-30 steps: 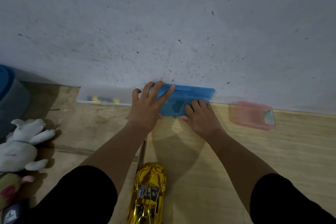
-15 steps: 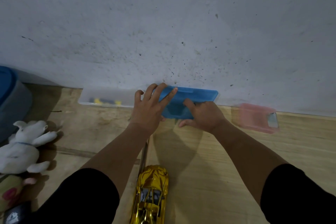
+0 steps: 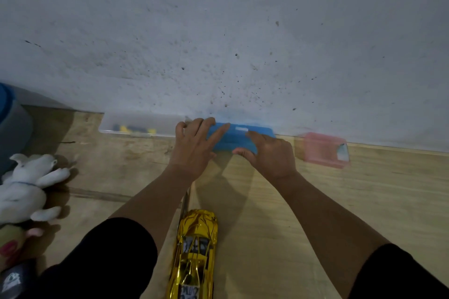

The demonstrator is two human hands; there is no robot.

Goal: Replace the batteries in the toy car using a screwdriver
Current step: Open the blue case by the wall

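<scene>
blue box (image 3: 230, 137): both hands cover its middle
clear box (image 3: 138, 126): contents blurred
toy car (image 3: 194, 255): rear cut off

No readable text anywhere. Dark marks on a white panel across the toy car (image 3: 194, 253) windscreen, too blurred to make out as letters. More dark print on a white patch at the car's near end, by the bottom edge of the view, likewise illegible. Pale emblem on a dark item (image 3: 11, 280) far left of the car, shape only, no legible words.
</scene>
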